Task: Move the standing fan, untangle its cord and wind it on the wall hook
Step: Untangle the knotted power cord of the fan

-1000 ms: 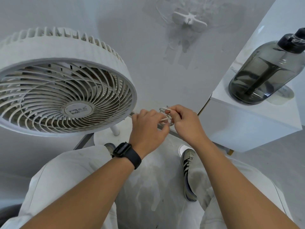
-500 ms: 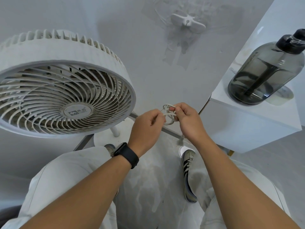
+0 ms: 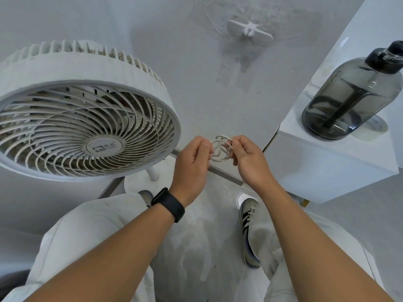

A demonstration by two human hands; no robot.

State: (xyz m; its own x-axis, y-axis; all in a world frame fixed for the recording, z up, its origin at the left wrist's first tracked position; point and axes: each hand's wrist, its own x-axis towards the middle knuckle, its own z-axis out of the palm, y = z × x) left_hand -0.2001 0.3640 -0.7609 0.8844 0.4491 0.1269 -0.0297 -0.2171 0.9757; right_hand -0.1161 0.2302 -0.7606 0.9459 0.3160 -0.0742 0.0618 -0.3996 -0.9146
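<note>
The white standing fan (image 3: 82, 118) fills the left, its grille tilted up toward me, with its round base (image 3: 139, 182) on the floor beneath. A small knotted bunch of white cord (image 3: 221, 149) hangs between my two hands in front of the wall. My left hand (image 3: 192, 164), with a black watch on the wrist, pinches the bunch's left side. My right hand (image 3: 248, 160) pinches its right side. The white wall hook (image 3: 249, 31) sits high on the wall, above the hands. Where the cord runs from the bunch is hidden.
A white cabinet (image 3: 327, 166) stands at the right with a large dark water bottle (image 3: 353, 94) on top. My legs in light trousers and two shoes (image 3: 248, 227) are below, on the grey floor. The wall is close ahead.
Both hands rose slightly with the cord. They have drawn a little apart, so the tangled loops between them show more openly.
</note>
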